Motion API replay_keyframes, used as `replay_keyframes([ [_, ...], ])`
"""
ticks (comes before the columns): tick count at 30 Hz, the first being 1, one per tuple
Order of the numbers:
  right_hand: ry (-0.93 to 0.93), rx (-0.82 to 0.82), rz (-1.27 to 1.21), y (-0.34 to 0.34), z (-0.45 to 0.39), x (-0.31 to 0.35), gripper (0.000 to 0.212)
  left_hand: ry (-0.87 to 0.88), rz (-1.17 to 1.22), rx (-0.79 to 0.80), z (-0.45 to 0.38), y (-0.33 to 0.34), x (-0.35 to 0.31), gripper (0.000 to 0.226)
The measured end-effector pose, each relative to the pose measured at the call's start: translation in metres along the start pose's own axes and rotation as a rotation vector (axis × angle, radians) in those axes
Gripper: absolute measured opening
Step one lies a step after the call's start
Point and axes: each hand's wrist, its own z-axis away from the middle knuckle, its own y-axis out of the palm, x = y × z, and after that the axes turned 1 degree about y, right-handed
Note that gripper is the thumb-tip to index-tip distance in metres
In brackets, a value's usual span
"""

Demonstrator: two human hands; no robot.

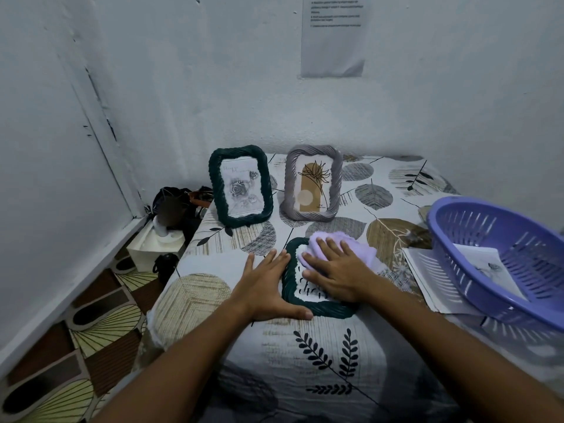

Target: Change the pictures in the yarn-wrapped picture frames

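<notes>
Dark green yarn-wrapped frame is laid flat on the leaf-patterned bed. A lilac cloth is pressed onto it under the flat right hand; its left edge is steadied by the open left hand. Behind it, a second green frame and a grey frame are stood upright.

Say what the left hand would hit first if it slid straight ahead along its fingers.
Probably the dark green standing frame. The left hand lies flat, fingers aimed up the bedspread toward its base; depth is unclear.
</notes>
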Motion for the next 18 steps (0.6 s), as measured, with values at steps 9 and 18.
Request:
replay_keyframes([
  [9, -0.065, -0.016, 0.070, -0.007, 0.022, -0.020, 0.084, 0.002, -0.005, 0.000, -0.001, 0.000, 0.002, 0.137],
  [18, -0.080, 0.005, -0.078, -0.001, 0.007, 0.011, 0.097, 0.001, 0.013, -0.020, 0.000, 0.001, 0.002, 0.136],
])
